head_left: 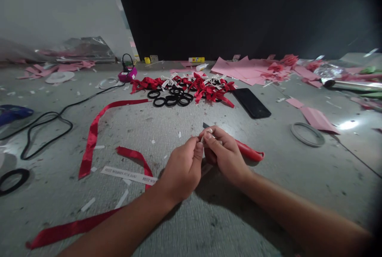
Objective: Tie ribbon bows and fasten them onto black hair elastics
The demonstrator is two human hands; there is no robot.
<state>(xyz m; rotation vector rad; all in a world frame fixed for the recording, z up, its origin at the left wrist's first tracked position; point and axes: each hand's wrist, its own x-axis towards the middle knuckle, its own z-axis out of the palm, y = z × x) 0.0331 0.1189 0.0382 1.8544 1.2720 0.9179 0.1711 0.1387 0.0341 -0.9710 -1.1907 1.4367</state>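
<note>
My left hand and my right hand meet fingertip to fingertip over the middle of the floor. Both pinch a small white strip, seemingly ribbon or paper and mostly hidden by the fingers. Beneath my right hand lies a tool with a red handle; a dark pointed tip shows beyond the fingers, and its middle is covered. Left of my left hand is a white strip printed BEST WISHES FOR YOU, partly hidden by the wrist. A short red ribbon passes under that strip.
A heap of red and white bows lies ahead beside black rings and a phone. Longer red ribbon and a black cord are leftward. Pink paper, glue and a tape ring lie around.
</note>
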